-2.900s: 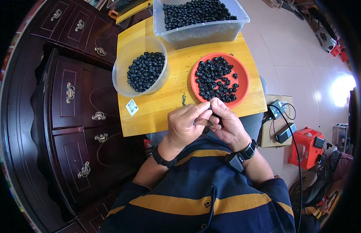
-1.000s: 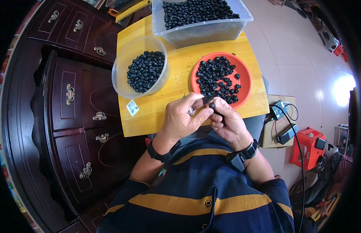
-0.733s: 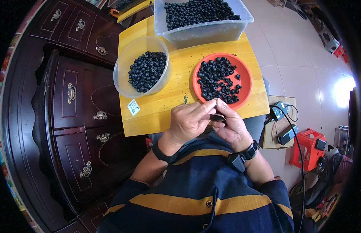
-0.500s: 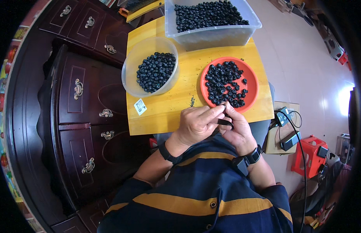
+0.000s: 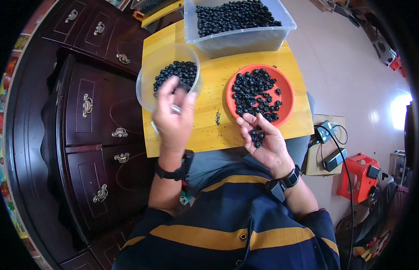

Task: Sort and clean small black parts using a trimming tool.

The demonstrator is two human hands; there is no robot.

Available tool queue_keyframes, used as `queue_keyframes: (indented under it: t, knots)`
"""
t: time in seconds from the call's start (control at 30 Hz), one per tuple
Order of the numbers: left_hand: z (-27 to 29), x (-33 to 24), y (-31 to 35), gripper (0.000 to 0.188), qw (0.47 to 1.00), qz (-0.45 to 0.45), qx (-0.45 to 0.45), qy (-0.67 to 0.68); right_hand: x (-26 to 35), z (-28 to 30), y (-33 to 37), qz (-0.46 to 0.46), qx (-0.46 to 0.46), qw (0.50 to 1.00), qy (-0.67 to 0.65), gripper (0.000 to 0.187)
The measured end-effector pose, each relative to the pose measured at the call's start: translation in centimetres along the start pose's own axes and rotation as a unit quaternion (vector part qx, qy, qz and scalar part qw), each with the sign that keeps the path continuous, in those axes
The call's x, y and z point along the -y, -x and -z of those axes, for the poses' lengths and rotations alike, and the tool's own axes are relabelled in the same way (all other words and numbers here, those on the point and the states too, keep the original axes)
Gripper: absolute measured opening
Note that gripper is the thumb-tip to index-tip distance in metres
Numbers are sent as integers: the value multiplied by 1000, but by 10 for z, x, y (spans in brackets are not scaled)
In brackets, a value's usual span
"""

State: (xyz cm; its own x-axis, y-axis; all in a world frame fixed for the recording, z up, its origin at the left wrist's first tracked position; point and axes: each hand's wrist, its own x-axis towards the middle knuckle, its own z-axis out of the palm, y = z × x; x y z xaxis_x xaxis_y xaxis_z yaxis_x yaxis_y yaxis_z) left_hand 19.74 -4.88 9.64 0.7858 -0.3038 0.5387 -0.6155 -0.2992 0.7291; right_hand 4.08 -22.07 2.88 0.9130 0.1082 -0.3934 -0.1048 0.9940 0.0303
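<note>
My left hand [image 5: 174,118] is raised at the near edge of a translucent round tub [image 5: 140,92] partly filled with small black beads [image 5: 173,71]. Its fingers are bent and smeared by motion; a small silvery bit of something slim shows in the grip, its kind unclear. Palm up, my right hand [image 5: 268,146] cups several black beads [image 5: 256,136] at the near rim of an orange-red dish [image 5: 288,101]. More of these round pieces with holes [image 5: 254,92] lie in that dish, mostly on its left side.
A clear plastic bin [image 5: 241,42] heaped with black beads stands at the far side of the yellow table [image 5: 209,135]. Dark crumbs dot the tabletop. Dark wooden drawers [image 5: 99,108] flank the left; a red stool [image 5: 355,177] and cabled boxes [image 5: 335,157] sit right.
My hands, together near the dish's near edge before, have parted. The left has swung left to the tub; the right has turned palm up, showing the beads in it.
</note>
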Motion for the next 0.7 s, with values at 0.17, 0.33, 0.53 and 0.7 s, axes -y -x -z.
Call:
queue_keyframes:
  t: [0.17,0.33,0.53,0.7]
  knots:
    - [-5,-28,18,22,990,20,141,-6,3,1,-1,7,52,997,-55,43]
    - [-41,-34,60,32,951,-16,309,8,0,5,-7,20,103,993,-46,47]
    - [-52,-27,71,30,944,-49,322,-46,2,7,-4,21,90,995,-42,47]
    - [-57,-33,69,26,949,-33,309,-48,1,6,-5,33,71,996,-35,45]
